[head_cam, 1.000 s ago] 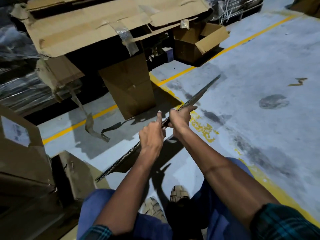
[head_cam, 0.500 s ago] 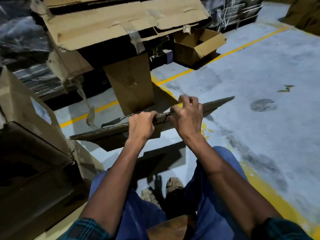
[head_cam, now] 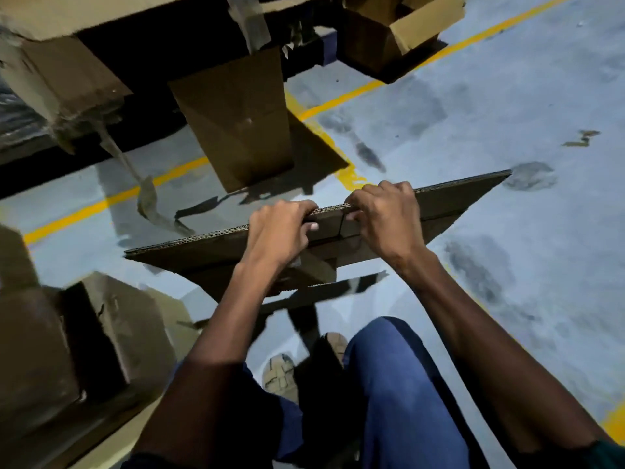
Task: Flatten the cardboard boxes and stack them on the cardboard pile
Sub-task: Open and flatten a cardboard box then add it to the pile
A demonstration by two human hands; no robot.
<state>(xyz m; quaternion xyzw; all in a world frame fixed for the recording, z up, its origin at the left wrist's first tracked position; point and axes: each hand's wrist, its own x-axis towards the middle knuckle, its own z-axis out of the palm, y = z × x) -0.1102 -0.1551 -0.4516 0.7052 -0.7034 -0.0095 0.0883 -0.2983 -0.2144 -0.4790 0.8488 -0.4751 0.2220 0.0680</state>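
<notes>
Left hand (head_cam: 279,231) and right hand (head_cam: 385,218) both curl fingers over the top edge of the flattened brown corrugated cardboard box (head_cam: 189,255), held above the grey concrete floor (head_cam: 490,106); risk: loose lower flaps swing open or snag the legs, panel slips sideways

The scene is dim, with cool light falling on the grey floor (head_cam: 473,137) at the right, and hard dark shadows lie under the cardboard. The left edge is dark, blurred and stretched by the wide lens.
</notes>
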